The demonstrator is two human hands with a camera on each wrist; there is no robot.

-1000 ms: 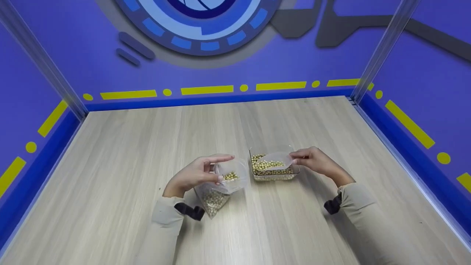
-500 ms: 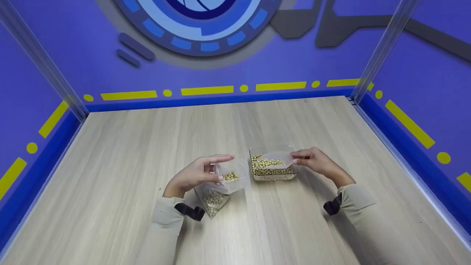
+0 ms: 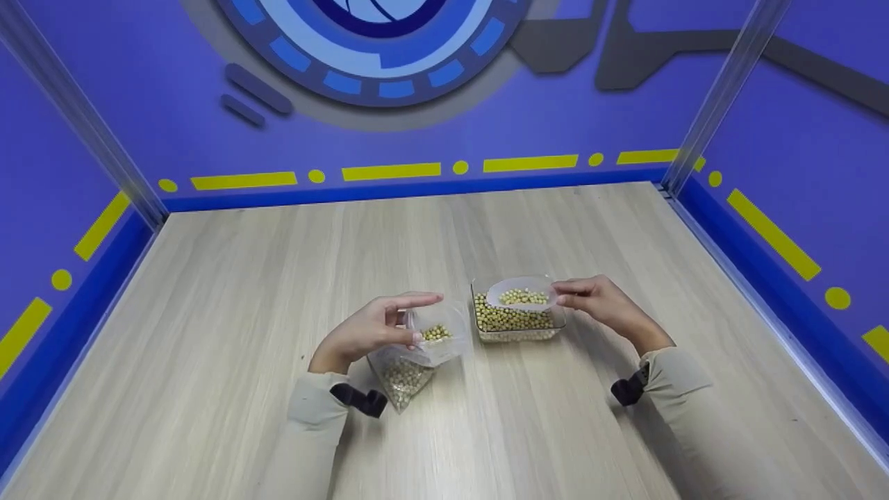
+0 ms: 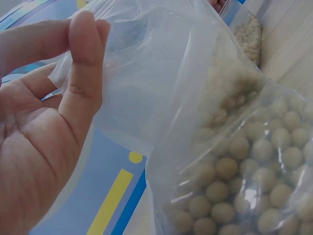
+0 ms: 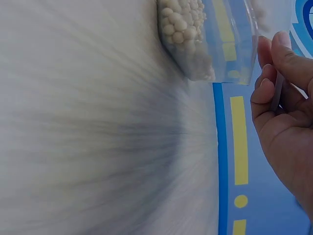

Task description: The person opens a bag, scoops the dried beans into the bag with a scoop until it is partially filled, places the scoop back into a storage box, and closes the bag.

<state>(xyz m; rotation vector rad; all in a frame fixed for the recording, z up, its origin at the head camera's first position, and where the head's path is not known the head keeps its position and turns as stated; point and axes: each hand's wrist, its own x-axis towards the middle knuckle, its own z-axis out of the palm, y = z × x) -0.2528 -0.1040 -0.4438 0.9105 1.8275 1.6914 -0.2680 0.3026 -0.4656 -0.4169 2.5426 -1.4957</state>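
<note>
My left hand (image 3: 368,330) pinches the rim of a clear plastic bag (image 3: 403,378) between thumb and fingers. Its mouth gapes toward the box, and round yellowish beans, like soybeans, fill its lower part. In the left wrist view the bag (image 4: 161,63) bulges with beans (image 4: 264,178). My right hand (image 3: 601,302) grips the short handle of a translucent white scoop (image 3: 494,290), which carries a small heap of beans (image 3: 524,297). The scoop is above a clear rectangular box (image 3: 561,326) of the same beans. In the right wrist view, fingers (image 5: 266,93) curl round the handle.
The box stands on a wood-grain table (image 3: 278,278), just right of the bag. Blue-purple panels (image 3: 389,149) with yellow marks enclose the table at the back and both sides.
The scoop has lifted slightly from the beans in the box and turned more level, with a heap now lying in it. My right hand shifted a little rightward; the left hand and bag stayed put.
</note>
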